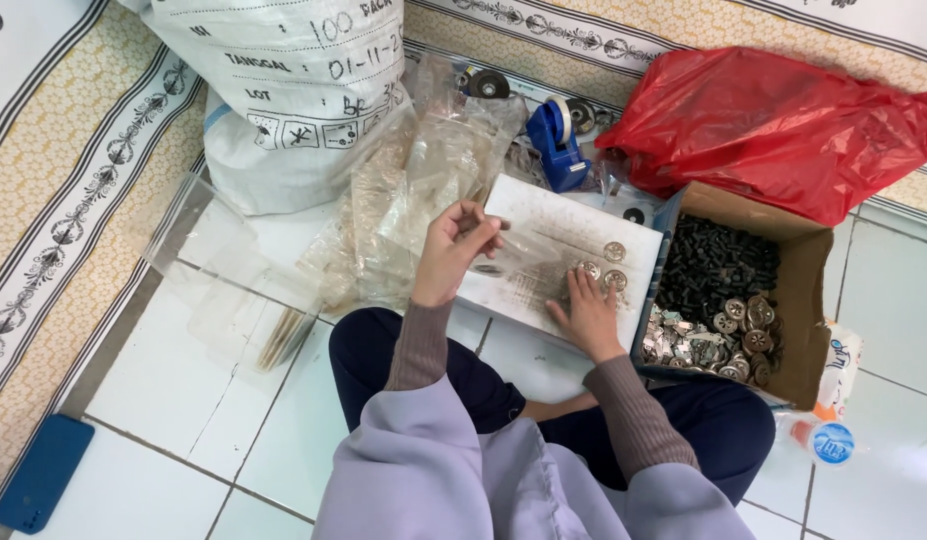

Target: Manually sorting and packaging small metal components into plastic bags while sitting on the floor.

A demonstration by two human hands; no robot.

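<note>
Discs: round metal discs [603, 272] lie on the white board [544, 255], touching your right hand's fingertips
Right hand [587, 305]: flat, fingers spread, nearer the discs
Left hand [454, 250]: fingers pinched on a clear plastic bag [504, 262], left of the discs

White tiled floor [184, 420] with thin grey grout lines, lit evenly by soft daylight. Along the left and top edges lies a patterned mat [74, 150], cream and tan with dark ornamental borders. A blue flat pad [42, 472] rests at the lower left corner.
</note>
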